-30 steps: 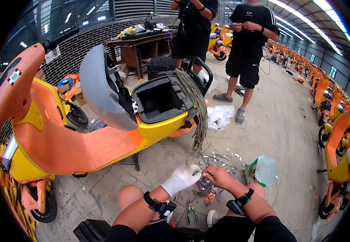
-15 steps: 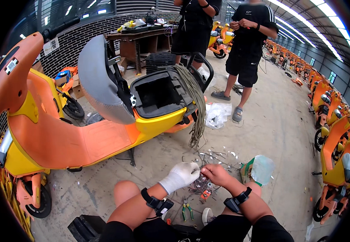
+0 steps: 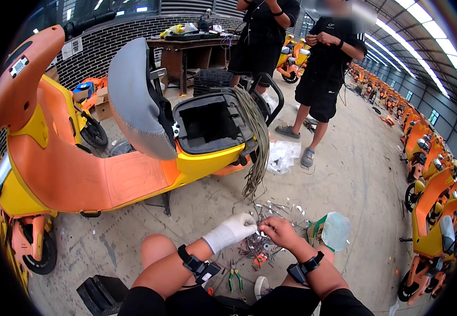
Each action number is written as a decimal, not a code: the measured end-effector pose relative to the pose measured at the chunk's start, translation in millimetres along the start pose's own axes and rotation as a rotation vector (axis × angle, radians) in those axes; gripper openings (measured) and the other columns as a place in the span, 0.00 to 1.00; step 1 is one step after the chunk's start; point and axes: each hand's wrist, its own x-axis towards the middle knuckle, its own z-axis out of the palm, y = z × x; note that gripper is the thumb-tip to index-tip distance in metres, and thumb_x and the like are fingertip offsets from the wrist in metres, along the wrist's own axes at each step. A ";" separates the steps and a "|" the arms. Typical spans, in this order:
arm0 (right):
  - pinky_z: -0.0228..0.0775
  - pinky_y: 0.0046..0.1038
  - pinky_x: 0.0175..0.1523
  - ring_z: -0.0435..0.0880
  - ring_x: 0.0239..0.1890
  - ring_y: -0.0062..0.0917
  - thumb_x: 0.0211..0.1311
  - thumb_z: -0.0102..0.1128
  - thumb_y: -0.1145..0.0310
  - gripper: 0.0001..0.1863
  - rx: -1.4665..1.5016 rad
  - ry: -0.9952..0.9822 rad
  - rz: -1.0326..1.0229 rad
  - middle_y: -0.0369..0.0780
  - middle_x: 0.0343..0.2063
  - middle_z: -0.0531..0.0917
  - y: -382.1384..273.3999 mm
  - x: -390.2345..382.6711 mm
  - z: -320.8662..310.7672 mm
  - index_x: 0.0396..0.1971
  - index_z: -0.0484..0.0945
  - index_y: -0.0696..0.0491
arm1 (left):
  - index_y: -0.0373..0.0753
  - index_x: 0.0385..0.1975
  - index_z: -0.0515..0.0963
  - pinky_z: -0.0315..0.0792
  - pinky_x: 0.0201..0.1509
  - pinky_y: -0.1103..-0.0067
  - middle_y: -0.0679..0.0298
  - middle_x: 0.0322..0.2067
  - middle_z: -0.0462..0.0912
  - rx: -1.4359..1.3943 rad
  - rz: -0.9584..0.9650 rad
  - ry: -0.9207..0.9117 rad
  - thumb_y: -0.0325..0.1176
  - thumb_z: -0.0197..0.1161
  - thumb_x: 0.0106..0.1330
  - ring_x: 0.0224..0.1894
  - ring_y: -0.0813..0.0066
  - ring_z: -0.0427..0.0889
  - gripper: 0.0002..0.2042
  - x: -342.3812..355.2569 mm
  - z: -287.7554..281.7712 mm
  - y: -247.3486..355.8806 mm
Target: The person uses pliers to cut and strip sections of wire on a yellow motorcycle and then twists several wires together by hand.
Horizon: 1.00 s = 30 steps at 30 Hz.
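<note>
My left hand (image 3: 233, 231), in a white glove, is closed with its fingertips pinched. My bare right hand (image 3: 281, 232) is closed too, thumb against fingers, close to the left one. Whatever lies between the fingers is too small to make out. Below them on the floor spreads a heap of small dark pieces (image 3: 253, 246), perhaps screws or cut wire. A small orange piece (image 3: 260, 259) lies at its near edge. Nearer to me, green-handled pliers (image 3: 236, 278) rest on the concrete. A green box (image 3: 317, 229) with clear plastic sheeting (image 3: 337, 231) stands right of my right hand.
An orange and yellow scooter (image 3: 133, 179) stands ahead-left, its grey seat (image 3: 133, 100) raised. A bundle of cables (image 3: 256, 142) hangs over its rear. Two people stand beyond. Scooters (image 3: 434, 221) line the right. A black case (image 3: 102, 295) sits lower left.
The view has shifted slightly. My hands stay close together, with a small gap now between their fingertips; the right hand's fingers have changed position a little.
</note>
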 end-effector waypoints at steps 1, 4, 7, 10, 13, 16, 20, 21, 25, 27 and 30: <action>0.74 0.32 0.39 0.83 0.32 0.35 0.65 0.61 0.66 0.09 0.001 -0.012 0.010 0.42 0.30 0.83 1.9 -0.3 -1.1 0.34 0.80 0.56 | 0.35 0.36 0.81 0.75 0.38 0.68 0.53 0.28 0.83 0.096 0.032 0.010 0.41 0.59 0.62 0.32 0.58 0.84 0.14 -2.0 -1.6 5.3; 0.73 0.30 0.34 0.81 0.26 0.31 0.68 0.59 0.65 0.10 0.094 -0.032 0.124 0.41 0.25 0.82 -1.6 0.2 -2.2 0.32 0.80 0.57 | 0.38 0.37 0.81 0.75 0.40 0.66 0.54 0.32 0.84 0.302 0.123 0.033 0.42 0.58 0.64 0.35 0.55 0.83 0.14 -5.3 -6.9 14.1; 0.72 0.28 0.30 0.80 0.22 0.22 0.70 0.56 0.65 0.13 0.111 -0.072 0.230 0.39 0.20 0.82 -5.1 3.2 -1.3 0.29 0.79 0.58 | 0.39 0.37 0.80 0.75 0.40 0.63 0.52 0.32 0.83 0.343 0.216 0.056 0.41 0.58 0.64 0.37 0.51 0.82 0.12 -5.9 -6.3 12.3; 0.71 0.25 0.29 0.79 0.22 0.20 0.72 0.52 0.65 0.16 0.176 -0.112 0.303 0.37 0.17 0.80 -9.5 2.1 0.3 0.26 0.78 0.60 | 0.38 0.36 0.80 0.74 0.41 0.61 0.51 0.29 0.82 0.360 0.301 0.109 0.40 0.57 0.63 0.36 0.50 0.82 0.12 -8.5 0.5 10.3; 0.72 0.25 0.30 0.79 0.23 0.20 0.71 0.55 0.64 0.15 0.240 -0.099 0.336 0.37 0.18 0.80 -4.2 2.8 2.8 0.27 0.78 0.59 | 0.38 0.36 0.81 0.75 0.42 0.62 0.50 0.31 0.82 0.357 0.156 0.033 0.42 0.58 0.61 0.38 0.50 0.82 0.13 -7.6 -0.6 15.3; 0.73 0.26 0.34 0.80 0.26 0.22 0.67 0.60 0.65 0.11 0.251 -0.042 0.268 0.38 0.22 0.81 -1.7 1.3 7.1 0.30 0.79 0.58 | 0.38 0.36 0.81 0.75 0.42 0.64 0.51 0.32 0.84 0.244 0.037 0.059 0.44 0.58 0.60 0.38 0.53 0.83 0.15 -4.4 0.8 7.3; 0.74 0.27 0.41 0.82 0.34 0.28 0.59 0.67 0.69 0.08 0.093 -0.032 0.052 0.40 0.31 0.82 -13.9 5.6 3.8 0.34 0.80 0.56 | 0.35 0.33 0.82 0.75 0.37 0.70 0.53 0.28 0.83 0.039 -0.150 -0.009 0.43 0.60 0.60 0.30 0.62 0.84 0.16 -3.0 -2.9 5.5; 0.75 0.28 0.42 0.82 0.36 0.30 0.57 0.69 0.70 0.09 0.040 -0.055 0.017 0.40 0.33 0.82 -14.8 5.9 2.8 0.35 0.80 0.56 | 0.34 0.33 0.82 0.75 0.36 0.71 0.55 0.27 0.83 -0.082 -0.196 -0.031 0.43 0.60 0.60 0.29 0.64 0.83 0.15 -0.1 -0.6 -4.0; 0.75 0.29 0.42 0.82 0.35 0.33 0.58 0.68 0.69 0.09 0.046 0.006 -0.082 0.41 0.32 0.82 -4.9 4.2 3.7 0.35 0.80 0.56 | 0.32 0.33 0.81 0.73 0.33 0.75 0.62 0.25 0.81 -0.419 -0.336 -0.115 0.41 0.59 0.61 0.27 0.74 0.79 0.15 3.3 0.1 -14.6; 0.75 0.29 0.42 0.82 0.35 0.33 0.59 0.67 0.69 0.08 0.029 0.009 -0.061 0.41 0.32 0.82 -9.2 4.5 2.2 0.35 0.80 0.56 | 0.33 0.33 0.81 0.73 0.33 0.75 0.63 0.25 0.81 -0.415 -0.366 -0.135 0.40 0.59 0.61 0.27 0.73 0.79 0.15 3.3 -2.5 -10.0; 0.75 0.31 0.42 0.82 0.34 0.35 0.63 0.64 0.67 0.08 -0.002 -0.015 0.007 0.43 0.31 0.82 -11.4 3.5 1.3 0.34 0.80 0.56 | 0.33 0.34 0.81 0.75 0.36 0.72 0.58 0.27 0.84 -0.174 -0.260 -0.082 0.41 0.59 0.62 0.30 0.67 0.83 0.15 2.3 -1.9 -4.8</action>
